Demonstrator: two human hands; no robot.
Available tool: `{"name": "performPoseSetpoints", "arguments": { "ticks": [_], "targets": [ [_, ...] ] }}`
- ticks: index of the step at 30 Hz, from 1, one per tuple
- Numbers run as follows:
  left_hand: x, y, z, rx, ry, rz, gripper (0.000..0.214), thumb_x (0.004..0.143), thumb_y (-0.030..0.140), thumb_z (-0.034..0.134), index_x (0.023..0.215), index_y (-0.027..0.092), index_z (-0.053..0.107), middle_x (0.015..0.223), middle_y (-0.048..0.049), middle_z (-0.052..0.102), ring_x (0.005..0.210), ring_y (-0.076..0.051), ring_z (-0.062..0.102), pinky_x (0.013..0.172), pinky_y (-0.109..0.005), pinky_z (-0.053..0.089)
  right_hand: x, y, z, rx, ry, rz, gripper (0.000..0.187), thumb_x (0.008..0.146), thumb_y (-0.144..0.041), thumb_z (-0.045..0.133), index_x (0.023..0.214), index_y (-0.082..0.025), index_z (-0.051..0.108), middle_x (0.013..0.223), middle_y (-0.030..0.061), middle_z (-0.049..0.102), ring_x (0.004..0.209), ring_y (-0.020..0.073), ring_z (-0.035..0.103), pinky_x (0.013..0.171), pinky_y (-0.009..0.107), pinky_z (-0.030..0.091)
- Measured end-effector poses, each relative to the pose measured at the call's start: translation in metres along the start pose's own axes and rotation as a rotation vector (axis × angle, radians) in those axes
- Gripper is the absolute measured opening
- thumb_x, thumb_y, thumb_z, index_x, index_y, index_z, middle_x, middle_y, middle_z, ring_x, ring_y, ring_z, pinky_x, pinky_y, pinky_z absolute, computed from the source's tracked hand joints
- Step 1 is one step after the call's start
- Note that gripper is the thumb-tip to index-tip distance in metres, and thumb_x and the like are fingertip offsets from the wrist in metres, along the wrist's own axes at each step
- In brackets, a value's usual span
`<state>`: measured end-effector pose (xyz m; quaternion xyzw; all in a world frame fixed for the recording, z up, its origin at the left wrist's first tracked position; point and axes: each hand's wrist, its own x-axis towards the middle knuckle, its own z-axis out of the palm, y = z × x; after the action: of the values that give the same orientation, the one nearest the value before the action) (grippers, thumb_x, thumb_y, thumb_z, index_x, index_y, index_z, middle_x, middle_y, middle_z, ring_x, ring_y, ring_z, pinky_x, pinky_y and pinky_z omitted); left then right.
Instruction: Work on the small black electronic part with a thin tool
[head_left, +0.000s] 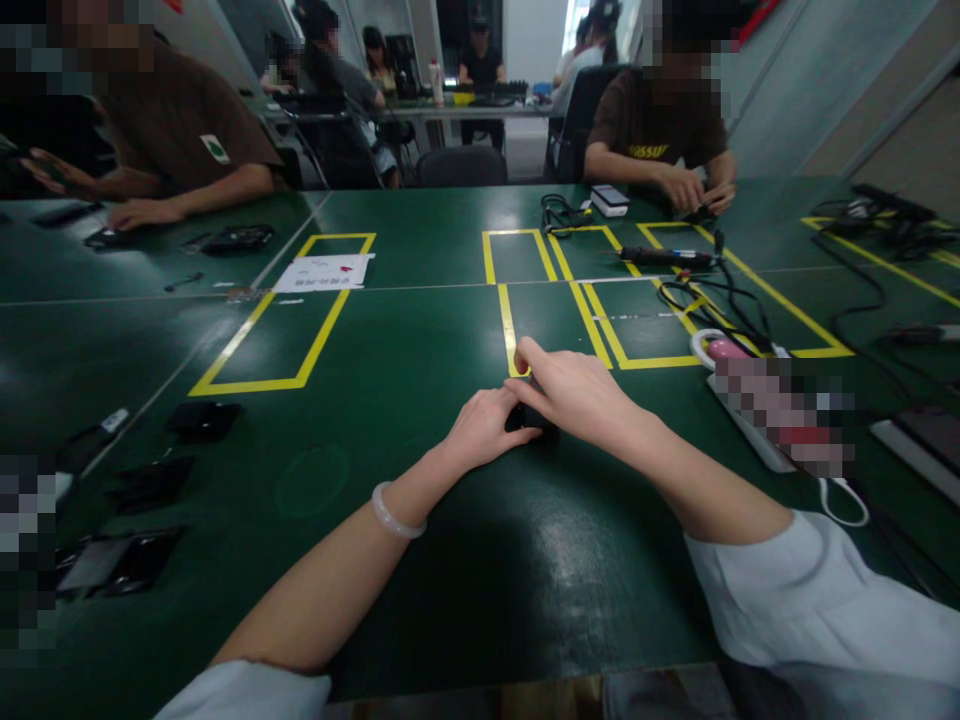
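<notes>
Near the middle of the green table (450, 560), my two hands meet over a small black object (531, 416). My left hand (484, 428) grips its left side, with the thumb along the near edge. Over the top and right side lies my right hand (574, 395), its fingers bent and closed on the object. Most of the object is covered by my fingers, so its kind cannot be made out. A pale bangle (396, 512) circles my left wrist.
Black parts (202, 420) lie at left. Yellow tape (255, 385) outlines rectangles around a paper label (322, 272). At right are a black pen-shaped tool (667, 257) with cables and a phone-like item (787, 410). Co-workers (652, 140) sit across the table.
</notes>
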<state>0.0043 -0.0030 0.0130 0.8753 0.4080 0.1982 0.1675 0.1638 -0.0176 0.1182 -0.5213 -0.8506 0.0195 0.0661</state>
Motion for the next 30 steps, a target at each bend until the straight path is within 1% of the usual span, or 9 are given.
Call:
{"name": "performPoseSetpoints", "arguments": {
  "ticks": [3, 8, 11, 13, 16, 21, 24, 27, 30],
  "targets": [
    [0.0002, 0.0005, -0.0004, -0.002, -0.004, 0.009, 0.044, 0.085, 0.051, 0.061, 0.114, 0.017, 0.057, 0.113, -0.0102, 0.067, 0.104, -0.029, 0.063, 0.088, -0.040, 0.050, 0.0014, 0.0006, 0.0006, -0.033, -0.021, 0.007, 0.023, 0.096, -0.037, 0.037, 0.106, -0.021, 0.049, 0.082, 0.0040, 0.069, 0.068, 0.0182, 0.062, 0.053, 0.028, 0.022],
    [-0.0001, -0.0016, 0.0020, 0.017, -0.006, -0.004, 0.045, 0.085, 0.053, 0.061, 0.111, 0.016, 0.058, 0.107, -0.0103, 0.067, 0.100, -0.029, 0.064, 0.086, -0.041, 0.050, 0.0002, 0.0017, 0.0008, 0.001, 0.008, -0.016, 0.020, 0.093, -0.031, 0.038, 0.108, -0.021, 0.048, 0.085, 0.0030, 0.069, 0.067, 0.0172, 0.061, 0.052, 0.027, 0.021],
    [-0.0002, -0.0015, 0.0024, 0.019, 0.005, -0.004, 0.047, 0.084, 0.053, 0.061, 0.113, 0.016, 0.057, 0.109, -0.0108, 0.067, 0.101, -0.029, 0.064, 0.088, -0.041, 0.050, -0.0004, 0.0006, -0.0004, -0.005, 0.014, -0.013, 0.021, 0.093, -0.034, 0.040, 0.108, -0.020, 0.047, 0.085, 0.0037, 0.069, 0.069, 0.0181, 0.062, 0.052, 0.027, 0.021],
    [-0.0001, -0.0008, 0.0015, 0.012, 0.005, 0.006, 0.045, 0.085, 0.051, 0.062, 0.114, 0.017, 0.057, 0.112, -0.0105, 0.067, 0.103, -0.029, 0.064, 0.088, -0.040, 0.050, 0.0001, -0.0001, -0.0008, -0.026, -0.005, -0.004, 0.022, 0.094, -0.035, 0.038, 0.107, -0.020, 0.048, 0.083, 0.0044, 0.069, 0.069, 0.0187, 0.062, 0.052, 0.028, 0.021],
    [0.0002, -0.0001, -0.0005, 0.004, -0.010, 0.014, 0.043, 0.085, 0.051, 0.062, 0.111, 0.017, 0.057, 0.111, -0.0099, 0.067, 0.102, -0.028, 0.064, 0.087, -0.040, 0.050, 0.0012, -0.0003, -0.0006, -0.049, -0.025, 0.003, 0.022, 0.095, -0.033, 0.037, 0.108, -0.021, 0.048, 0.082, 0.0045, 0.069, 0.068, 0.0189, 0.062, 0.052, 0.028, 0.021],
    [0.0003, -0.0011, -0.0005, 0.016, -0.013, 0.000, 0.044, 0.084, 0.052, 0.062, 0.108, 0.016, 0.058, 0.106, -0.0102, 0.068, 0.098, -0.029, 0.064, 0.084, -0.039, 0.051, 0.0006, 0.0003, -0.0001, -0.012, -0.004, -0.018, 0.020, 0.092, -0.029, 0.040, 0.110, -0.021, 0.047, 0.086, 0.0033, 0.070, 0.068, 0.0191, 0.062, 0.052, 0.028, 0.022],
    [0.0002, -0.0011, 0.0004, 0.016, -0.003, 0.000, 0.045, 0.084, 0.052, 0.062, 0.110, 0.016, 0.058, 0.107, -0.0101, 0.067, 0.099, -0.029, 0.064, 0.085, -0.040, 0.050, -0.0003, 0.0001, 0.0000, 0.011, 0.010, -0.017, 0.022, 0.092, -0.033, 0.043, 0.109, -0.020, 0.046, 0.087, 0.0030, 0.070, 0.070, 0.0196, 0.063, 0.052, 0.028, 0.022],
    [0.0002, -0.0002, -0.0002, 0.011, -0.003, 0.007, 0.043, 0.085, 0.049, 0.062, 0.113, 0.017, 0.057, 0.110, -0.0094, 0.067, 0.101, -0.029, 0.064, 0.087, -0.039, 0.050, 0.0002, -0.0005, -0.0003, -0.008, -0.011, 0.002, 0.025, 0.094, -0.039, 0.040, 0.108, -0.020, 0.047, 0.084, 0.0045, 0.070, 0.070, 0.0199, 0.063, 0.052, 0.028, 0.021],
    [0.0002, 0.0000, -0.0013, 0.009, -0.020, 0.016, 0.043, 0.085, 0.050, 0.062, 0.113, 0.017, 0.057, 0.112, -0.0091, 0.067, 0.102, -0.028, 0.064, 0.087, -0.039, 0.050, 0.0014, -0.0007, -0.0011, -0.041, -0.032, 0.016, 0.022, 0.095, -0.035, 0.038, 0.108, -0.019, 0.049, 0.081, 0.0051, 0.070, 0.067, 0.0189, 0.062, 0.052, 0.027, 0.019]
  ]
}}
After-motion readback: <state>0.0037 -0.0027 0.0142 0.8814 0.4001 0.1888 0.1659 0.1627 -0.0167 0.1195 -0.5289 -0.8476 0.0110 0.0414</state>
